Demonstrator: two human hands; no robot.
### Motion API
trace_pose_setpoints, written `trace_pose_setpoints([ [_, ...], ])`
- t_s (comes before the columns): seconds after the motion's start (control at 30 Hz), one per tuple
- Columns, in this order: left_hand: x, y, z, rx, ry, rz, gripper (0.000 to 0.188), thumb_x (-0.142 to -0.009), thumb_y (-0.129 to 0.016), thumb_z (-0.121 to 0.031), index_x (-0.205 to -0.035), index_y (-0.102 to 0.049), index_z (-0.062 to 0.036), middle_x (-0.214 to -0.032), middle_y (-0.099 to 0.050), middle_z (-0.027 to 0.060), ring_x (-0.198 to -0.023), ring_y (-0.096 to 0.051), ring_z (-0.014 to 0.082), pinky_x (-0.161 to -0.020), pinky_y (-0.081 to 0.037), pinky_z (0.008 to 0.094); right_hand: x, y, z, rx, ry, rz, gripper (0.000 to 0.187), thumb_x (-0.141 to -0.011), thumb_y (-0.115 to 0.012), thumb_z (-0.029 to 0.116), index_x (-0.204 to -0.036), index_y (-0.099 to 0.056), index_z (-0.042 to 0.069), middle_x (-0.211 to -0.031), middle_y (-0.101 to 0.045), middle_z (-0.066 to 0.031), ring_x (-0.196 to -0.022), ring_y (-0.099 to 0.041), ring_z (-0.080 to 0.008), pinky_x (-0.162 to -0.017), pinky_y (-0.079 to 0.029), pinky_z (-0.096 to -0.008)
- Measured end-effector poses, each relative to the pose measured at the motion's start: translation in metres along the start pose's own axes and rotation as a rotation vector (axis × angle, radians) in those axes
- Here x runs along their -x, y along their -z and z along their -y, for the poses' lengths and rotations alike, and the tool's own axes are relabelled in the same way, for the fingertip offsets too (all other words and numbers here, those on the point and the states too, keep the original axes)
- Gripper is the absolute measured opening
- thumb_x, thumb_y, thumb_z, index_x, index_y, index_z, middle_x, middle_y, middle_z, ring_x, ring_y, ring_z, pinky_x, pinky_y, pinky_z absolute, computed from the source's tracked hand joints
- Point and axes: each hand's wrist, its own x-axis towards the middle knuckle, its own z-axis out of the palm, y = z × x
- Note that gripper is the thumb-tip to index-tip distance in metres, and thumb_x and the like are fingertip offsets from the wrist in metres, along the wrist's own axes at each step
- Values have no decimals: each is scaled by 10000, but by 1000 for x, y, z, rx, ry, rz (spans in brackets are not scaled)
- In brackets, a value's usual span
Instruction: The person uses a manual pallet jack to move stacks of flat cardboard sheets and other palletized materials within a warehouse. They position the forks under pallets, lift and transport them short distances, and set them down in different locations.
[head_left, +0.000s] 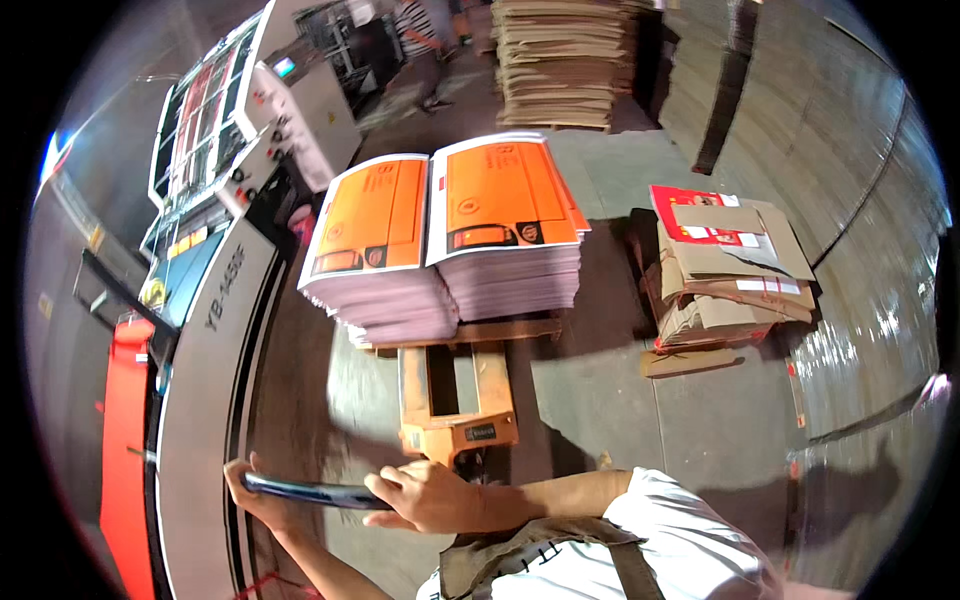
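Observation:
A slim, dark, glossy, slightly curved bar (315, 491) spans the space between my two hands, low in the head view. I see only its long narrow side, so its exact kind is unclear. My left hand (264, 503) is closed on the bar's left end, the thumb and a finger pointing up. Closed at the other end is my right hand (432, 496), its fingers bent over the bar's tip. Just beyond my hands stands an orange pallet jack (458, 432), under a wooden pallet (510, 330). Two tall piles of orange-printed sheets (505, 195) stand side by side on that pallet.
A long pale machine (205, 420) with a red panel (127, 450) runs along the left. To the right, flattened cardboard (735, 255) lies stacked on a low pallet. Film-wrapped stacks (850, 200) line the right side. Farther off are a cardboard stack (555, 65) and a person (420, 50).

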Motion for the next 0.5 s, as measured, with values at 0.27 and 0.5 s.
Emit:
trace_pose_setpoints([
  [0.27, 63, 48, 6, -65, 36, -122, 237, -798, -578, 158, -774, -441, -34, -748, -361, 1, -691, -367, 97, -696, -443, 209, 34, -13, 15, -140, 116, 14, 439, -853, -667, 380, -968, -499, -8, -648, -445, -79, -524, -546, -228, -493, -435, -340],
  [0.5, 110, 81, -8, -121, 49, -165, 182, -804, -588, 98, -804, -449, -20, -747, -391, 54, -694, -390, 145, -752, -473, 266, 28, -11, -16, -283, 244, 60, 395, -863, -657, 371, -973, -525, 16, -653, -473, -86, -538, -556, -252, -491, -443, -352],
])
